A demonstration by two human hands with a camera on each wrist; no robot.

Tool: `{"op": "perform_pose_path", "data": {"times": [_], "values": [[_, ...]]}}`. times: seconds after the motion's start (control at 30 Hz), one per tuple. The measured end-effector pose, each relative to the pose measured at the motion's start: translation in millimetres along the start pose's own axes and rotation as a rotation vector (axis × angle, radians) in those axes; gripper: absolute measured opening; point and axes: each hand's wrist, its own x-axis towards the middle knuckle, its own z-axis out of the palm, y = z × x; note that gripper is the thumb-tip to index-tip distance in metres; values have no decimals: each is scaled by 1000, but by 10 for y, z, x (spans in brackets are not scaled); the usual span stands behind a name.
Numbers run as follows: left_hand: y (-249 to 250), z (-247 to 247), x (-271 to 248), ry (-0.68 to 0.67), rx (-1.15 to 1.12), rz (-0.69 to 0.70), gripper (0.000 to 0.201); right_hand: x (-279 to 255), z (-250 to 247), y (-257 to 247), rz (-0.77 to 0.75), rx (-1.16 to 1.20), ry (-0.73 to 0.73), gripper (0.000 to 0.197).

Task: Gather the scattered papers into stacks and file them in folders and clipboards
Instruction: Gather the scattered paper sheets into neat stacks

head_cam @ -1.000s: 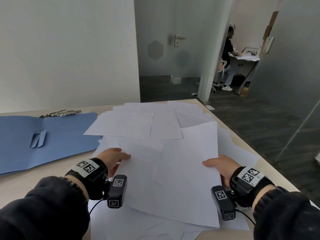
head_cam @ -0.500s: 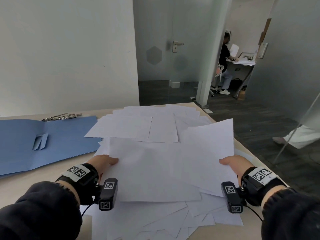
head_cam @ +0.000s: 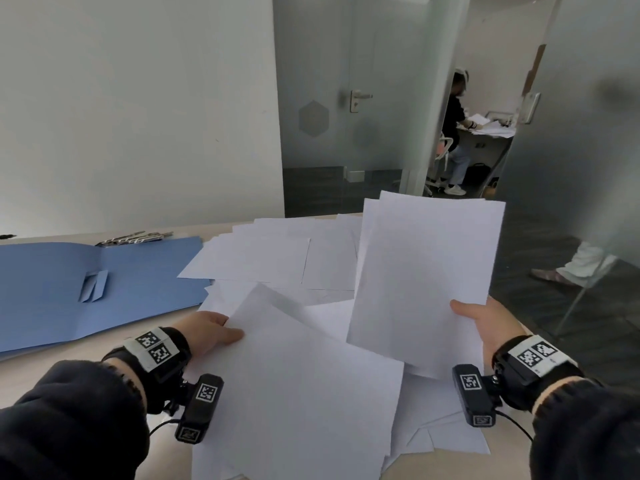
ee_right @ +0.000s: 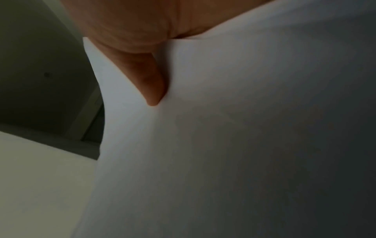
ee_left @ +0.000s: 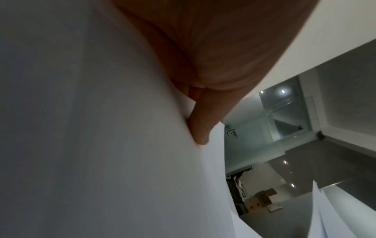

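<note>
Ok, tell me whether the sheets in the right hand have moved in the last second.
Yes. The sheets in the right hand have lifted off the pile and swung upright, against the unmoved blue folder.

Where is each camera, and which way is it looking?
Head: worn on the head, looking forward and down at the table; shows both sleeves, the left hand and right hand, each holding papers, the blue folder to the left.
Left wrist: on the left wrist, looking along the thumb pressed on a paper.
Right wrist: on the right wrist, looking along the thumb on its papers.
Shared: head and left wrist both show the glass door and a far-off person.
</note>
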Motion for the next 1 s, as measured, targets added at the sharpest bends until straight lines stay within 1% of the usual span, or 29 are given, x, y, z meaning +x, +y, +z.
{"op": "perform_pose_path", "data": {"times": [0.1,0.17,0.23,0.27,0.3,0.33,0.37,0.4,0.43,0.47,0.5,0.53,0.57,0.6,0.63,0.7,0.73,0.83,0.87,0.93,1.0], "values": [[53,-32,7,21,126,22,21,56,-19,-70,-67,-7,99,24],[114,-54,-24,46,320,31,23,184,-99,-116,-58,-24,139,31],[152,-60,-34,60,489,37,34,275,-123,-157,-32,-26,123,45],[166,-66,-27,62,543,40,39,254,-84,-176,-18,5,98,47],[165,-64,9,64,570,47,41,224,-27,-179,-1,38,68,43],[179,-56,27,63,584,59,40,206,31,-159,9,57,4,41],[193,-46,53,62,582,85,36,166,110,-146,8,58,-70,42],[213,-32,72,63,577,119,34,124,195,-138,-5,-1,-165,47],[227,-12,104,68,557,152,32,88,270,-129,-38,-151,-281,54],[245,11,123,71,519,186,30,50,356,-116,-80,-370,-391,57],[263,35,138,74,467,212,27,-22,456,-121,-102,-596,-499,50],[280,61,136,78,412,228,26,-72,530,-112,-105,-790,-565,35],[284,85,141,78,343,241,27,-131,606,-105,-114,-935,-612,23],[292,108,136,74,251,248,28,-182,675,-102,-132,-1016,-645,17],[288,118,138,66,147,236,27,-207,738,-92,-141,-1056,-662,16],[283,134,110,27,-26,221,24,-225,823,-71,-150,-1065,-655,18],[272,133,111,-7,-33,233,21,-213,856,-63,-159,-1067,-643,22],[236,158,138,-81,171,276,13,-185,961,-52,-199,-1097,-641,53],[240,175,135,-86,186,289,12,-189,1004,-44,-215,-1077,-651,58],[243,201,130,-73,144,326,10,-175,1078,-25,-215,-1022,-668,57],[231,184,115,-76,34,331,14,-130,1115,8,-201,-934,-648,53]]}}
